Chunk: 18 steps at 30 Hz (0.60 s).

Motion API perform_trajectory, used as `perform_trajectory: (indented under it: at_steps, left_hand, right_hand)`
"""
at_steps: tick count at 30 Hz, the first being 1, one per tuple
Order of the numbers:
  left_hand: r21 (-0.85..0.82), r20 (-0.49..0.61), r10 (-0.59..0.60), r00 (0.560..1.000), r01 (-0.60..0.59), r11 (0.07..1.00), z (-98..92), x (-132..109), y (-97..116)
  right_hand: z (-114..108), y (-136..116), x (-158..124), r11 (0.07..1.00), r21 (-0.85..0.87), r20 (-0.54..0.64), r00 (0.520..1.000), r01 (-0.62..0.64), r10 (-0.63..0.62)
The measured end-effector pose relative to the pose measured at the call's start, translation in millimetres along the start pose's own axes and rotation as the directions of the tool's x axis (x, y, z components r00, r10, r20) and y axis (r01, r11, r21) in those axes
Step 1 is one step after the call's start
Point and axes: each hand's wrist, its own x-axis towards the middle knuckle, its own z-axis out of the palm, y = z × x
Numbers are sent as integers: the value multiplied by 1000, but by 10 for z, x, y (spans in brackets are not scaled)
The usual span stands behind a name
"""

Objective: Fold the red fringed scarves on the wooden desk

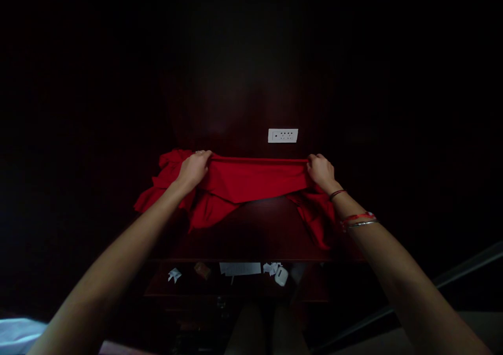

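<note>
A red cloth [259,179] is stretched taut between my two hands above a dark wooden top, its upper edge running nearly straight. My left hand [195,167] is closed on that edge at the left, where more of the fabric lies bunched in folds. At the right end, my right hand [322,171] grips the same edge, and a loose part of the cloth hangs down below it. Whether the cloth is a garment I cannot tell.
A white wall socket [283,135] sits on the dark panel behind. Beneath the wooden top [251,234], a shelf [188,287] holds crumpled paper [174,275], a paper sheet [240,268] and a small white case [281,276]. Pale fabric [19,334] shows at the lower left.
</note>
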Motion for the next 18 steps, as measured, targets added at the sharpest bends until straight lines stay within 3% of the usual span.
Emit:
perform_trajectory:
  at_steps: [3, 5, 7, 9, 11, 12, 13, 15, 17, 18]
  left_hand:
    - [-23, 1, -73, 997, 73, 997, 53, 5, -96]
    - [-104, -26, -112, 993, 109, 989, 92, 44, -145]
    - [-233, -39, -146, 989, 133, 963, 154, 66, -144]
    - [-429, 41, -171, 984, 172, 887, 246, 38, -59]
    - [-650, 215, -148, 965, 255, 716, 353, -48, 121]
    - [-736, 305, -112, 946, 309, 602, 403, -106, 239]
    - [-798, 371, -63, 926, 353, 489, 444, -168, 367]
    - [-860, 433, 20, 901, 406, 310, 492, -279, 623]
    - [-887, 449, 107, 887, 427, 179, 497, -351, 827]
    - [-891, 452, 129, 883, 439, 119, 489, -368, 895]
  right_hand:
    - [-278, 66, 147, 998, 65, -218, 975, -17, 31]
    - [-425, 103, 230, 997, 77, -299, 953, -22, 44]
    - [-458, 112, 244, 998, 58, -201, 980, 6, 5]
    - [-356, 61, 152, 996, 49, 32, 997, 72, -73]
    - [-164, -71, -45, 982, 97, 232, 956, 161, -180]
    - [-58, -169, -170, 948, 184, 355, 882, 259, -310]
    - [43, -283, -302, 882, 305, 372, 808, 359, -457]
    - [210, -536, -556, 739, 491, 223, 754, 460, -618]
    - [321, -768, -751, 630, 602, 103, 734, 491, -671]
    - [357, -856, -817, 613, 626, 71, 747, 483, -661]
